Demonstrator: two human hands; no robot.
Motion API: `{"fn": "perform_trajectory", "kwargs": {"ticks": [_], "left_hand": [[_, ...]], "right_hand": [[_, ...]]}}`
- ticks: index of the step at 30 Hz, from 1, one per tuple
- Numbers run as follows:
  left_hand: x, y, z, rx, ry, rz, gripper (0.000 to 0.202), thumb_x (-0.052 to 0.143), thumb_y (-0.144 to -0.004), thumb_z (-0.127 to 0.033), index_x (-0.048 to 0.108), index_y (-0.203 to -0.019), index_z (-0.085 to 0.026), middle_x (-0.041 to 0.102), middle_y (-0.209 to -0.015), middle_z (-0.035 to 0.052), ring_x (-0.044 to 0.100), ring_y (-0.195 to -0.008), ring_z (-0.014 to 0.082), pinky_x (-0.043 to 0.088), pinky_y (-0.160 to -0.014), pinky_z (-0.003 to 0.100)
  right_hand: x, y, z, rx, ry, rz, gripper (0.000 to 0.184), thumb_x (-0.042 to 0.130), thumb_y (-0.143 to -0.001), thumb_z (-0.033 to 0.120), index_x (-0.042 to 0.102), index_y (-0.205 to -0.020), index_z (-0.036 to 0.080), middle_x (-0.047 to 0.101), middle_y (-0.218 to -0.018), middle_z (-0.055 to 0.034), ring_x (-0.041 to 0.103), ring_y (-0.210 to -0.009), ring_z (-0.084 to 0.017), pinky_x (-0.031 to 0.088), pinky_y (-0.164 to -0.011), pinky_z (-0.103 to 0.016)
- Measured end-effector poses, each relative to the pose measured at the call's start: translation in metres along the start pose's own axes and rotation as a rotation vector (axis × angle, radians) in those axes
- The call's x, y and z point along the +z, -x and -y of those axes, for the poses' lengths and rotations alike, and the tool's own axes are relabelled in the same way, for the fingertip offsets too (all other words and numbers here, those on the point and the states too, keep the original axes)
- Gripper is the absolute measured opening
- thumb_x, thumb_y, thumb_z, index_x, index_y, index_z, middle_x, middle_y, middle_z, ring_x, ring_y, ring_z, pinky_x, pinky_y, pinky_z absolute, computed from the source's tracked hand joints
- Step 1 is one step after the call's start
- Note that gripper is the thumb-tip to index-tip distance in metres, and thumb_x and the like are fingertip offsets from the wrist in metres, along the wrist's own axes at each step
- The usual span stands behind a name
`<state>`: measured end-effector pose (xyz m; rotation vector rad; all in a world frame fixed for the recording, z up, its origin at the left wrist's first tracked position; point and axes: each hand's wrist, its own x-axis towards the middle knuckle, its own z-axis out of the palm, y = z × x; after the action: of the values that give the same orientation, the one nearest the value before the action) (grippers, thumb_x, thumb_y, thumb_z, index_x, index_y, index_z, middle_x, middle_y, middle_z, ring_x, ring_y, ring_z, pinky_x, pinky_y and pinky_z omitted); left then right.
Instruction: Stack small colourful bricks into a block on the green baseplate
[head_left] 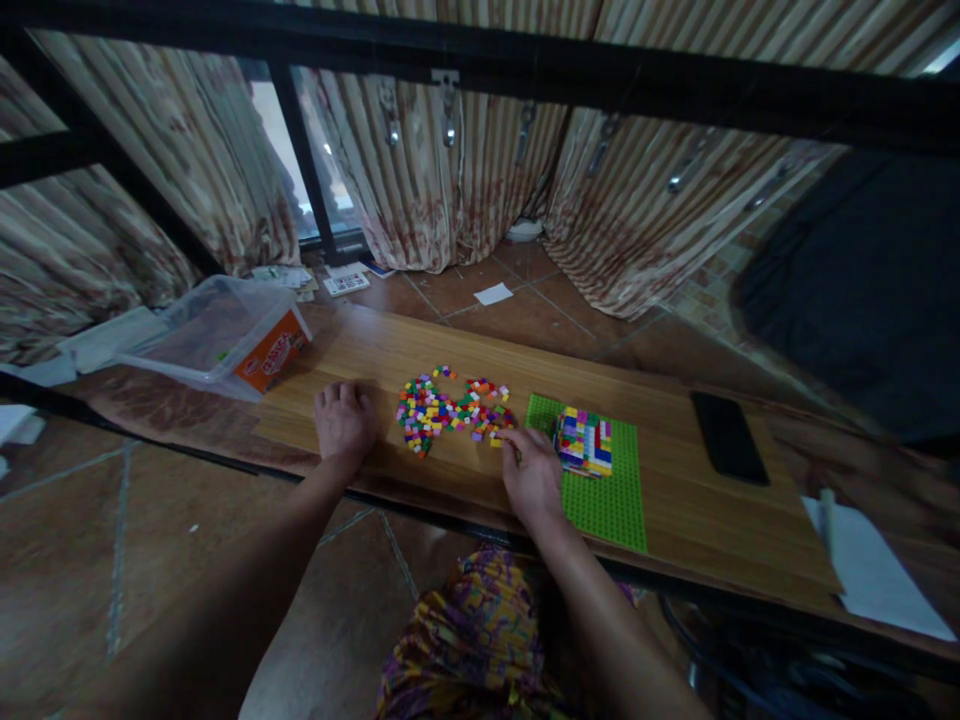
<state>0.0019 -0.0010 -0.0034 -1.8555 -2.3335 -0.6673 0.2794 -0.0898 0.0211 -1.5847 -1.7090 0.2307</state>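
Small toy building bricks [420, 410] in many colours lie in a loose, spread pile on the wooden board. My right hand [532, 475] is at the pile's right edge, thumb and forefinger pinched together on a small brick that is mostly hidden by the fingertips. Just right of that hand, a built block of stacked bricks [585, 442], striped in several colours, sits on a green studded baseplate [611, 510]. My left hand [343, 422] rests palm down on the board, left of the pile, fingers slightly bent and holding nothing.
A clear plastic box [202, 335] with an orange label stands at the left end. A black phone [727, 437] lies on the board [667, 400] at the right, near white paper [881, 570]. Dark metal bars [480, 50] cross above; striped curtains [450, 190] hang behind.
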Motion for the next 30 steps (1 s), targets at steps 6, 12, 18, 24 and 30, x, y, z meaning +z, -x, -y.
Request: {"fn": "perform_trajectory", "kwargs": {"ticks": [6, 12, 18, 24, 30], "left_hand": [[-0.001, 0.000, -0.001, -0.001, 0.002, -0.005, 0.038, 0.041, -0.088, -0.026, 0.066, -0.112, -0.009, 0.063, -0.114, 0.0201, 0.053, -0.111, 0.0355, 0.041, -0.099, 0.048], [-0.003, 0.001, -0.002, 0.005, -0.006, 0.001, 0.038, 0.041, -0.088, -0.026, 0.065, -0.112, -0.009, 0.063, -0.114, 0.0208, 0.054, -0.109, 0.0356, 0.041, -0.099, 0.049], [-0.003, 0.001, -0.003, -0.011, 0.022, -0.004, 0.037, 0.042, -0.088, -0.026, 0.064, -0.113, -0.010, 0.062, -0.115, 0.0206, 0.053, -0.111, 0.0358, 0.041, -0.099, 0.050], [-0.003, 0.000, -0.002, -0.005, 0.027, -0.003, 0.038, 0.043, -0.087, -0.026, 0.065, -0.113, -0.010, 0.062, -0.114, 0.0200, 0.053, -0.111, 0.0359, 0.041, -0.099, 0.050], [-0.004, 0.001, -0.003, 0.002, 0.000, -0.002, 0.039, 0.041, -0.087, -0.027, 0.065, -0.112, -0.009, 0.063, -0.115, 0.0207, 0.053, -0.110, 0.0365, 0.041, -0.099, 0.049]], "right_hand": [[0.009, -0.024, -0.009, 0.124, 0.118, -0.016, 0.026, 0.047, -0.090, 0.015, 0.073, -0.096, 0.017, 0.069, -0.093, -0.0102, 0.060, -0.091, -0.024, 0.046, -0.086, -0.036], [0.015, -0.042, -0.011, 0.231, 0.233, 0.040, 0.024, 0.051, -0.090, 0.017, 0.073, -0.100, 0.015, 0.069, -0.097, -0.0119, 0.059, -0.094, -0.025, 0.044, -0.087, -0.036], [0.022, -0.054, -0.011, 0.258, 0.359, 0.159, 0.021, 0.057, -0.084, 0.016, 0.074, -0.097, 0.016, 0.067, -0.097, -0.0131, 0.059, -0.091, -0.025, 0.043, -0.084, -0.035], [0.022, -0.051, -0.007, 0.182, 0.297, 0.127, 0.018, 0.056, -0.086, 0.017, 0.074, -0.089, 0.018, 0.069, -0.095, -0.0118, 0.060, -0.092, -0.025, 0.045, -0.085, -0.036], [-0.005, -0.029, 0.010, 0.166, -0.138, -0.014, 0.019, 0.055, -0.089, 0.027, 0.072, -0.093, 0.019, 0.073, -0.091, -0.0075, 0.066, -0.086, -0.021, 0.050, -0.084, -0.035]]}}
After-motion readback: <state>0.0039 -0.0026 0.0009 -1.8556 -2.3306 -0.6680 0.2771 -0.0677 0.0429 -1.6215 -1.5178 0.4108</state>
